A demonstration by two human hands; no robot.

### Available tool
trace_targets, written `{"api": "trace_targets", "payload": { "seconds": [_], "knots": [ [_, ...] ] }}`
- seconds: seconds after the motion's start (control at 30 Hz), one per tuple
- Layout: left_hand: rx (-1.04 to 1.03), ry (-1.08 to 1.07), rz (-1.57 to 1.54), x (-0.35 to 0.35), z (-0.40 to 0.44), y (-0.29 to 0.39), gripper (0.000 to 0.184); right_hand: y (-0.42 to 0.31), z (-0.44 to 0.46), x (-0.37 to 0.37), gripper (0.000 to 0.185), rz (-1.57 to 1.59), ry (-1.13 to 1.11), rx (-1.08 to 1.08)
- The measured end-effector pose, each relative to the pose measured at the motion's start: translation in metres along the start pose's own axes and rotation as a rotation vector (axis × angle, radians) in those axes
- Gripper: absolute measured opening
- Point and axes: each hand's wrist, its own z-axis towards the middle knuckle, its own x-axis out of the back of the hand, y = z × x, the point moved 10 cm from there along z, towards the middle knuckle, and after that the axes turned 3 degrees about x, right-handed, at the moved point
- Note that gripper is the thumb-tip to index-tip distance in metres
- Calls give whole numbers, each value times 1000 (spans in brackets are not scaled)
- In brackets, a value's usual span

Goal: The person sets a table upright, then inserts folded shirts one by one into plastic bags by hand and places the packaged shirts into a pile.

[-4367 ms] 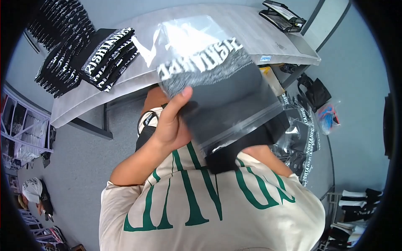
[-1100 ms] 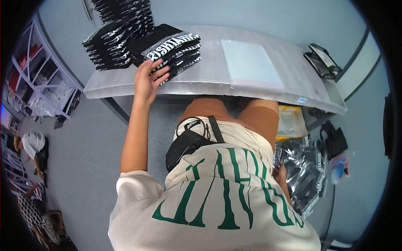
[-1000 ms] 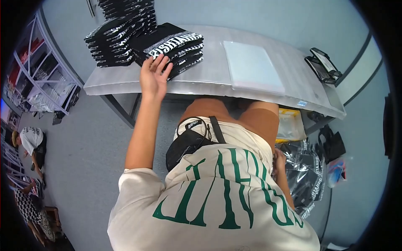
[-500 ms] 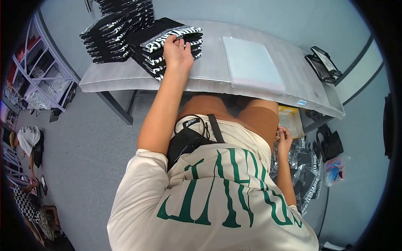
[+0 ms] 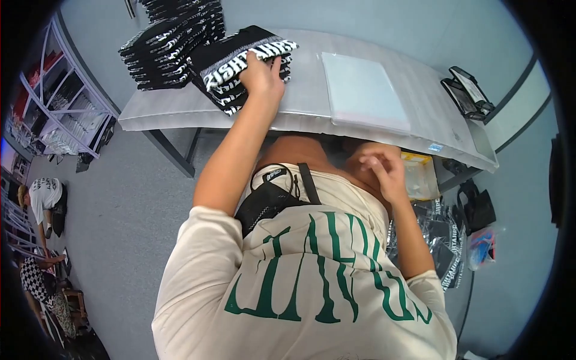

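Note:
My left hand (image 5: 262,73) pinches the front edge of the top folded black garment (image 5: 243,55), which carries bold white lettering. That garment is tilted, its near edge raised slightly off the pile of similar folded garments (image 5: 227,101) below it. My fingertips are partly hidden under the cloth. Above my lap, beside the table's front edge, my right hand (image 5: 384,171) hovers with loosely bent fingers apart and nothing visible in it. A clear plastic sheet or stack of bags (image 5: 363,90) lies flat on the table, to the right of the pile.
Taller stacks of folded black garments (image 5: 157,54) stand at the table's (image 5: 300,111) back left. A black tray (image 5: 467,93) sits at the right end. Bagged black garments (image 5: 435,240) and a yellow-edged box (image 5: 420,177) are at lower right. Two people (image 5: 45,198) work near shelving (image 5: 66,102) at left.
My left hand has lifted and shifted the top garment slightly to the right. My right hand has risen from beside my thigh to above my lap.

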Motion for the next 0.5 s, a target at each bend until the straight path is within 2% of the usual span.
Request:
{"api": "trace_targets", "payload": {
  "seconds": [0.07,0.13,0.2,0.23,0.3,0.4,0.43,0.47,0.5],
  "knots": [
    [137,-87,31,13,-45,9,36,12,21,-34,36,223,-244,-133],
    [235,-142,167,38,-81,23,34,26,37,-75,56,652,-429,-281],
    [304,-130,265,68,-103,43,31,23,52,-113,75,1003,-524,-470],
    [299,-166,276,77,-109,56,32,25,65,-125,75,1014,-513,-463],
    [264,-200,301,90,-119,80,32,28,87,-151,87,1225,-515,-497],
    [205,-242,343,112,-119,112,33,29,123,-174,95,1437,-588,-392],
    [223,-223,400,119,-119,120,36,29,128,-177,87,1452,-552,-403],
    [241,-209,453,125,-118,126,39,34,132,-183,87,1455,-529,-394],
    [253,-205,478,126,-119,130,41,48,134,-193,81,1387,-523,-473]
  ]
}}
